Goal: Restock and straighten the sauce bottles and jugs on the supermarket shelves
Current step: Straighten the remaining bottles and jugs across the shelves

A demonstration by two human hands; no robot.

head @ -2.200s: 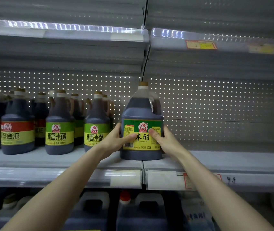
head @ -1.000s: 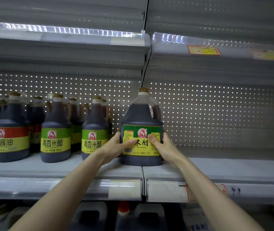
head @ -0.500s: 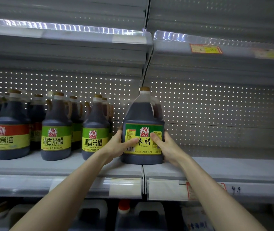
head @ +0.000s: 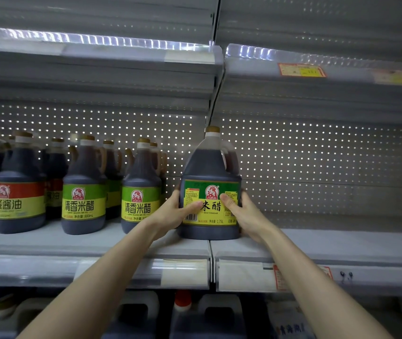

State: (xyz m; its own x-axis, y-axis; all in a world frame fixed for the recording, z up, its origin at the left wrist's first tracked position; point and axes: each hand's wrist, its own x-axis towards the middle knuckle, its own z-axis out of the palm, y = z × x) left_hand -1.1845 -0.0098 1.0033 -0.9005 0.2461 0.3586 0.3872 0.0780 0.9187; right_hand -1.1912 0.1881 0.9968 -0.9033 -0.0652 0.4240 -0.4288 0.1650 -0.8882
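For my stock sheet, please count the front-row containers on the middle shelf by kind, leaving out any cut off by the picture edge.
Red-label bottle: 1
Green-label bottles: 2
Large jug, gripped by left hand and right hand: 1
Total: 4

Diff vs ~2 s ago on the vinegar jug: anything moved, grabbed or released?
Nothing visibly moved; only the view drifts slightly. The left hand and right hand still grip the rice vinegar jug, which stands upright on the shelf beside the smaller vinegar bottles.
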